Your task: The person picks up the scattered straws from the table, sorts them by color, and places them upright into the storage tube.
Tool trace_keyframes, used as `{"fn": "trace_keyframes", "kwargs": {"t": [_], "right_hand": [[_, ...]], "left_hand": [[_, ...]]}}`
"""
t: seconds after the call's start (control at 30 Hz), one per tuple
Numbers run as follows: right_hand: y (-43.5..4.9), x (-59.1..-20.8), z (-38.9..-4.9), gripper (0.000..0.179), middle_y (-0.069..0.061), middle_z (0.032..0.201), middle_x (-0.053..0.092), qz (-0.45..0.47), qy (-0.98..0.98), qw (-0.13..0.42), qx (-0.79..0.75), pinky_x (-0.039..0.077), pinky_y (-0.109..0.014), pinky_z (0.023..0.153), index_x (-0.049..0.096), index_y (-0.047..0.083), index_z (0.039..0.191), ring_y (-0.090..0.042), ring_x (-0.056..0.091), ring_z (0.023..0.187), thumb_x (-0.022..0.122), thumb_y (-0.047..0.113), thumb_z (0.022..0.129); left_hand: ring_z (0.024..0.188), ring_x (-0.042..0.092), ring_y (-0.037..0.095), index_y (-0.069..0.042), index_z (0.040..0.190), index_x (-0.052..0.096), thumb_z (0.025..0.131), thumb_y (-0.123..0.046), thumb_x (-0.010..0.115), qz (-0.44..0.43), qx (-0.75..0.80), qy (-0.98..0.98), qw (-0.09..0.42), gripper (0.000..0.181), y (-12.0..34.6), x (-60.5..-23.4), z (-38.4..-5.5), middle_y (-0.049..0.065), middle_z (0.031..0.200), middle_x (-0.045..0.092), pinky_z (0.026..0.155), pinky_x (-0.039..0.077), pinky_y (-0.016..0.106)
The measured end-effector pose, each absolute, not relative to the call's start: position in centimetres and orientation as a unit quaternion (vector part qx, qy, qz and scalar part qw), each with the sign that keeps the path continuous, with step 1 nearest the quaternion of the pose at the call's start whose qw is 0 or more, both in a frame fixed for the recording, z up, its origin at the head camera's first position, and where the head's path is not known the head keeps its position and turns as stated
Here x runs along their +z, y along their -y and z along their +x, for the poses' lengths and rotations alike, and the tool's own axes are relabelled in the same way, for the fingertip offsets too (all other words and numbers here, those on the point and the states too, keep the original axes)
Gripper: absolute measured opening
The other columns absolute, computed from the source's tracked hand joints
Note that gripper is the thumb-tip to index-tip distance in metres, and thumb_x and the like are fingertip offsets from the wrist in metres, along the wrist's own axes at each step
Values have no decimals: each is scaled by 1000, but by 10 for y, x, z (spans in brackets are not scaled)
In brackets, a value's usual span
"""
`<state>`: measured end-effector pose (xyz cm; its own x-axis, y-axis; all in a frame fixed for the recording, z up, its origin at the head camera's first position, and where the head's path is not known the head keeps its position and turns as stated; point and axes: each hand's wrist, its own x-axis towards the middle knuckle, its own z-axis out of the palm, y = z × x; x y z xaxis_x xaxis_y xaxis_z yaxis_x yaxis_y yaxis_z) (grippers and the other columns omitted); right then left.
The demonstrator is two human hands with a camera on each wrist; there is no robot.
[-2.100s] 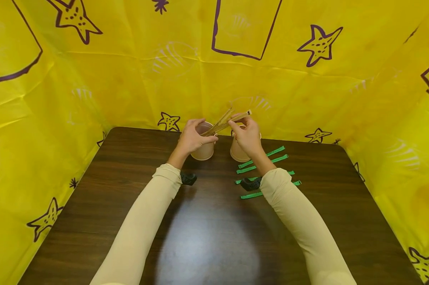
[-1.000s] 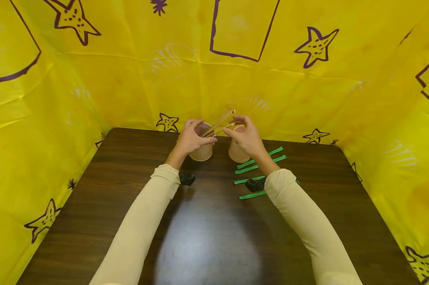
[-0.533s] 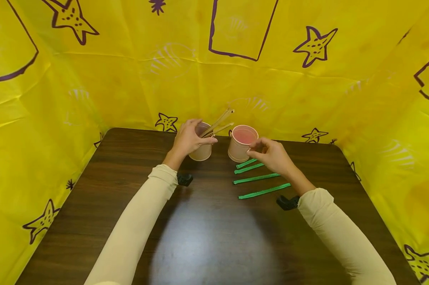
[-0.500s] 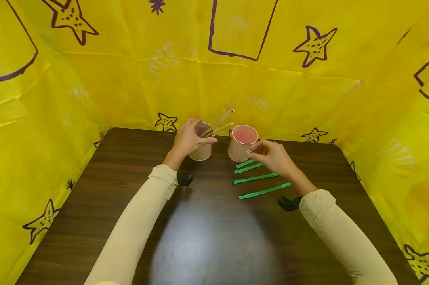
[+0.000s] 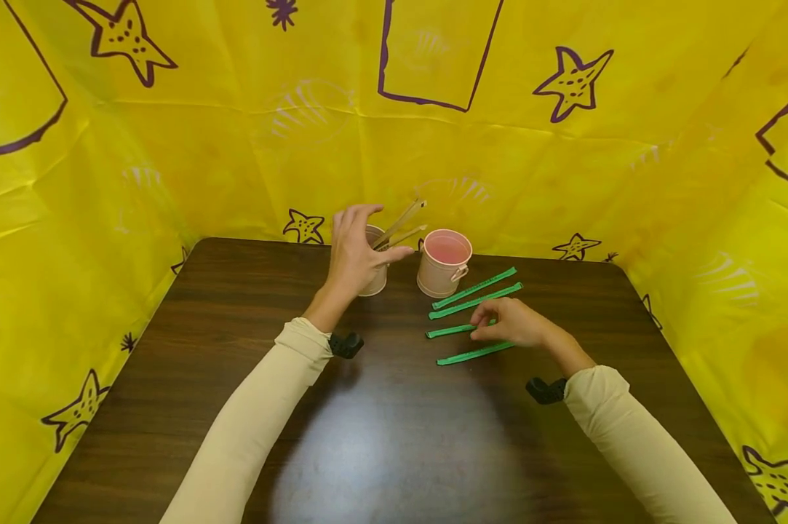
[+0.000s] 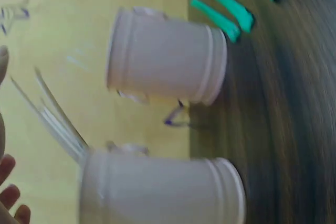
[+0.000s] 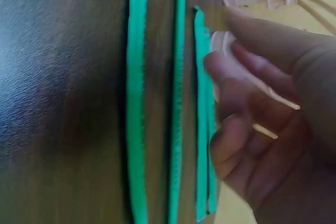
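My left hand (image 5: pixel 354 251), thumb and fingers spread, is beside the left small pink bucket (image 5: pixel 375 282), partly covering it in the head view. Several thin tan paper-wrapped sticks (image 5: pixel 403 216) lean out of that bucket. In the left wrist view the fingers stand off the bucket's wall (image 6: pixel 163 192). My right hand (image 5: pixel 513 322) hovers over the slim green paper-wrapped sticks (image 5: pixel 475 354), fingers loosely bent with nothing between them. In the right wrist view the green sticks (image 7: pixel 137 98) lie in a row below and beside the fingertips.
A second pink bucket (image 5: pixel 444 276) with a small side handle stands right of the first, near the back edge of the dark wooden table (image 5: pixel 236 378). Yellow cloth (image 5: pixel 367 160) with drawn starfish rises behind and on both sides.
My right hand let go of the tan sticks, which stay in the left bucket, and moved right and nearer, over the green sticks. My left hand has loosened from the bucket and risen slightly.
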<state>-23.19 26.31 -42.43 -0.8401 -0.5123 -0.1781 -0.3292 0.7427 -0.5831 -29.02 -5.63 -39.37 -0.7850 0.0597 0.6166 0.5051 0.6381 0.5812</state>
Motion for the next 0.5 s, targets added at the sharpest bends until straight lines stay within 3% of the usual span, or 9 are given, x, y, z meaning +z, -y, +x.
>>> {"fn": "trace_keyframes", "kwargs": {"t": [0.1, 0.2, 0.33, 0.5], "right_hand": [[-267, -433, -232, 25, 1, 91, 71, -235, -916, 210, -250, 50, -27, 76, 73, 8, 105, -12, 62, 85, 81, 23, 87], [-268, -441, -231, 26, -3, 94, 69, -230, -913, 239, -236, 49, -29, 78, 71, 9, 105, -14, 60, 89, 84, 20, 84], [-267, -447, -230, 26, -7, 97, 65, -234, -912, 251, -226, 48, -32, 82, 69, 10, 101, -20, 57, 93, 85, 14, 82], [-263, -445, -231, 20, -8, 97, 56, -233, -910, 267, -216, 43, -31, 81, 67, 10, 95, -19, 52, 91, 84, 11, 83]], "left_hand": [[111, 50, 33, -6, 126, 63, 68, -41, 95, -209, -434, 823, 300, 76, 45, -390, -279, 13, 123, 62, 97, 42, 44], [105, 59, 29, -5, 119, 66, 70, -29, 95, -268, -477, 789, 279, 62, 34, -389, -269, 12, 116, 64, 95, 50, 42], [101, 67, 24, -5, 118, 69, 73, -21, 92, -327, -510, 771, 195, 54, 19, -390, -261, 10, 115, 67, 90, 57, 38], [113, 66, 28, -8, 128, 66, 77, -25, 90, -300, -526, 792, 78, 60, 1, -396, -261, 10, 124, 68, 96, 55, 37]]}}
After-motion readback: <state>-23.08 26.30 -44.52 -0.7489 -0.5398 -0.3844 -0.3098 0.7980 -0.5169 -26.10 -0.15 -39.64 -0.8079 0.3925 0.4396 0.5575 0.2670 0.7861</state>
